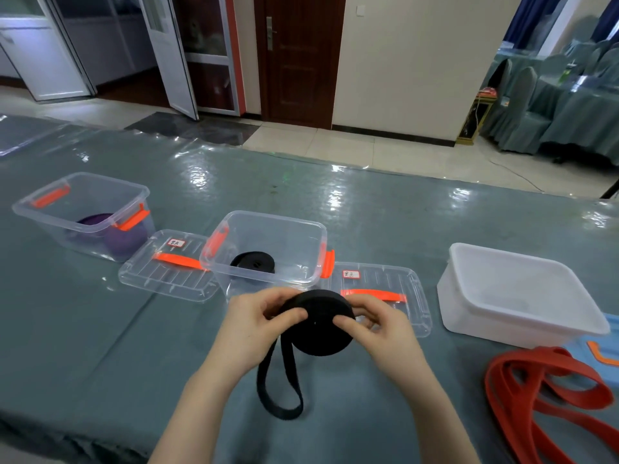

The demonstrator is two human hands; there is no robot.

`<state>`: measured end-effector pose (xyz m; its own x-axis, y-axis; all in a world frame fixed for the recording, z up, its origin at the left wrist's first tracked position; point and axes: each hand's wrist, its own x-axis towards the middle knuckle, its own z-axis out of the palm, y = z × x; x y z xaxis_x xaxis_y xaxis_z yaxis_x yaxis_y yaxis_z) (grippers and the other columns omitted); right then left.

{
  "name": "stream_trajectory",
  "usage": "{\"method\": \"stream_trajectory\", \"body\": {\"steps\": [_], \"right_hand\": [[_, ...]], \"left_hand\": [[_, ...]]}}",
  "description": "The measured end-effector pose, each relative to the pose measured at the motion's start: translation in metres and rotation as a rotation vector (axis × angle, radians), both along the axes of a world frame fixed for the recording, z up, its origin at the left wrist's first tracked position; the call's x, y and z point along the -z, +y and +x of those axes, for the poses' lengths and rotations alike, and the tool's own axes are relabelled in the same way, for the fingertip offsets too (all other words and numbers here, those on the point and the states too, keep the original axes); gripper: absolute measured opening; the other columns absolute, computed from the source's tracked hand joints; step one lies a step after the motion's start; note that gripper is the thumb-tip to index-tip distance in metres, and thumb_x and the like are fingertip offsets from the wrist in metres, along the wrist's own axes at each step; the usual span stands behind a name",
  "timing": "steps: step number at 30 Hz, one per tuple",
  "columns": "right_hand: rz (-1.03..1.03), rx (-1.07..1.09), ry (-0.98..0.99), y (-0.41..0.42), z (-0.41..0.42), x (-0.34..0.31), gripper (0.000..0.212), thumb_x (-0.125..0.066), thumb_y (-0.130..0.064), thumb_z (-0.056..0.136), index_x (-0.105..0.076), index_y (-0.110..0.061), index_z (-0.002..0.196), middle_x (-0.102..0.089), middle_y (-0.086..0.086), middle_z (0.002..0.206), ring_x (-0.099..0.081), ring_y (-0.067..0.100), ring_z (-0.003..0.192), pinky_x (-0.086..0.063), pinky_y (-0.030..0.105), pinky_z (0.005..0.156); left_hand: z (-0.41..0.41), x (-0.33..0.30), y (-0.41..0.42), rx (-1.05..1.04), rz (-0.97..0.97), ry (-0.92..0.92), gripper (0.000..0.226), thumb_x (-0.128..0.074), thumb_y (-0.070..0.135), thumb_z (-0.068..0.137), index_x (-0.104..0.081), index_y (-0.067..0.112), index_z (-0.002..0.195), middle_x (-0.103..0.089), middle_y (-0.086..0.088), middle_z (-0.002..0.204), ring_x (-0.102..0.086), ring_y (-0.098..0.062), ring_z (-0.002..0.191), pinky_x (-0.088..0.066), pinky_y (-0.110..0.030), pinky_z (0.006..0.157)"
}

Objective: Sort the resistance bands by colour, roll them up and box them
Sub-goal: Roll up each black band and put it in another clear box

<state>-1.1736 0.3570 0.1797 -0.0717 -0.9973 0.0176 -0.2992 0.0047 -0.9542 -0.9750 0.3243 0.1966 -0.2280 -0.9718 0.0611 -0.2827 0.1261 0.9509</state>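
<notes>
— While the purple rolls (125, 241) sit done in the far-left clear box (83, 209), what's between the hands?

— A black woven band (318, 321), wound into a flat disc, held on edge above the table (100, 346). The left hand (258, 326) pinches its left rim, thumb on the near face; the right hand (378, 329) pinches the right rim the same way. Both are closed on the roll.

— And the loose end?

— A flat loop of tail (279, 383) hangs from the left underside of the disc, toward the wearer, its long axis running nearly straight down to the cloth. It lies on the left hand's side, so I'd judge that hand feeds while the right turns.

— Where does it go?

— The open clear box (268, 249) just beyond the hands, with one black roll (253, 261) already in it, a labelled lid (167, 267) to its left and another (385, 296) to its right.

— Further right?

— An opaque white tub (516, 296), and smooth, rubbery red bands (549, 393) lying unrolled.
</notes>
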Motion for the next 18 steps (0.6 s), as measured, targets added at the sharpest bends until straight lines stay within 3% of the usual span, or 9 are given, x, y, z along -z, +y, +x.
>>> {"method": "stream_trajectory", "body": {"steps": [2, 4, 9, 13, 15, 18], "right_hand": [[-0.015, -0.088, 0.281, -0.011, -0.004, -0.004, 0.019, -0.077, -0.029, 0.078, -0.069, -0.039, 0.093, -0.068, -0.013, 0.082, -0.047, 0.007, 0.061, -0.038, 0.022, 0.061], [-0.046, -0.117, 0.393, -0.024, -0.002, -0.009, 0.015, -0.077, -0.029, 0.078, -0.07, -0.034, 0.09, -0.064, -0.015, 0.076, -0.052, 0.006, 0.068, -0.038, 0.02, 0.063], [-0.05, -0.022, -0.016, -0.039, 0.014, -0.016, 0.019, -0.075, -0.001, 0.078, -0.073, -0.017, 0.087, -0.073, -0.006, 0.076, -0.067, 0.005, 0.072, -0.048, 0.015, 0.069], [-0.03, 0.158, -0.302, -0.046, 0.033, -0.004, 0.017, -0.07, 0.002, 0.081, -0.073, -0.01, 0.093, -0.076, 0.004, 0.087, -0.072, 0.016, 0.084, -0.056, 0.023, 0.074], [0.023, 0.183, -0.356, -0.048, 0.04, 0.001, 0.016, -0.069, 0.001, 0.082, -0.072, -0.009, 0.095, -0.076, 0.007, 0.089, -0.072, 0.019, 0.087, -0.058, 0.029, 0.077], [0.039, 0.111, -0.214, -0.06, 0.035, 0.002, 0.02, -0.072, 0.002, 0.08, -0.071, -0.011, 0.095, -0.076, 0.005, 0.09, -0.072, 0.02, 0.088, -0.057, 0.027, 0.075]], "left_hand": [[0.004, -0.001, -0.005, 0.044, -0.023, -0.041, 0.02, -0.074, 0.008, 0.081, -0.075, 0.022, 0.095, -0.076, 0.009, 0.086, -0.071, -0.007, 0.086, -0.055, -0.025, 0.083], [0.005, -0.002, -0.011, 0.057, -0.034, -0.053, 0.021, -0.076, 0.01, 0.08, -0.075, 0.021, 0.097, -0.076, 0.009, 0.086, -0.071, -0.007, 0.086, -0.055, -0.027, 0.084], [0.014, 0.001, -0.032, -0.033, 0.049, 0.141, 0.032, -0.077, 0.002, 0.076, -0.072, 0.02, 0.102, -0.076, 0.002, 0.088, -0.071, -0.009, 0.086, -0.051, -0.014, 0.08], [0.022, 0.01, -0.048, -0.051, 0.072, 0.256, 0.032, -0.071, -0.007, 0.078, -0.072, 0.02, 0.096, -0.076, 0.006, 0.088, -0.071, -0.007, 0.086, -0.051, -0.013, 0.074], [0.023, 0.012, -0.053, -0.062, 0.098, 0.318, 0.034, -0.068, -0.01, 0.08, -0.072, 0.021, 0.094, -0.076, 0.008, 0.087, -0.071, -0.004, 0.084, -0.051, -0.011, 0.072], [0.027, 0.017, -0.064, -0.044, 0.093, 0.311, 0.034, -0.068, -0.008, 0.081, -0.072, 0.024, 0.093, -0.076, 0.012, 0.087, -0.071, -0.002, 0.084, -0.049, -0.01, 0.075]]}}
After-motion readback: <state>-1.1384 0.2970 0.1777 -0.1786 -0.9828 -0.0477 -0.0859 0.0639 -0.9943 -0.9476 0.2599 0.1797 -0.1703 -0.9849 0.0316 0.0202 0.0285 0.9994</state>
